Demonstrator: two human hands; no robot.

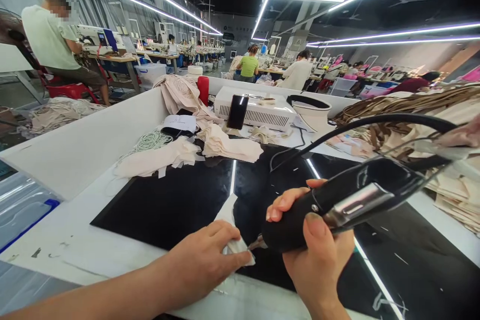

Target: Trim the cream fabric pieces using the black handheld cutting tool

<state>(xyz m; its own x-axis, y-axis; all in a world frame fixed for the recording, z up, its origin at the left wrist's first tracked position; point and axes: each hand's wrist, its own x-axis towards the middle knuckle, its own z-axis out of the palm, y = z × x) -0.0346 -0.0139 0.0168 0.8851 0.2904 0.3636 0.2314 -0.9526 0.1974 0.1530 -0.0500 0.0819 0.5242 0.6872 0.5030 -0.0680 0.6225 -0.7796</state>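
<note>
My left hand point(204, 257) is closed on a narrow piece of white fabric point(227, 210), pinching its near end between thumb and fingers. The far end of the fabric tapers away over a glossy black board point(180, 205). A black corded hand-held cutter point(287, 225) with a long metal lever is gripped in my right hand point(318, 255), the thumb beside the lever. Its small metal tip point(258, 244) points left at the fabric edge by my left thumb; whether they touch I cannot tell. My left palm and part of the fabric are hidden.
Behind the board lie cream fabric stacks point(230, 145), green cord point(152, 141), a phone point(237, 111) and a white vented box point(255, 107). The cutter's black cable point(360, 121) arches to the right. More fabric piles point(459, 180) stand there. Several people work beyond the low white partition point(138, 110).
</note>
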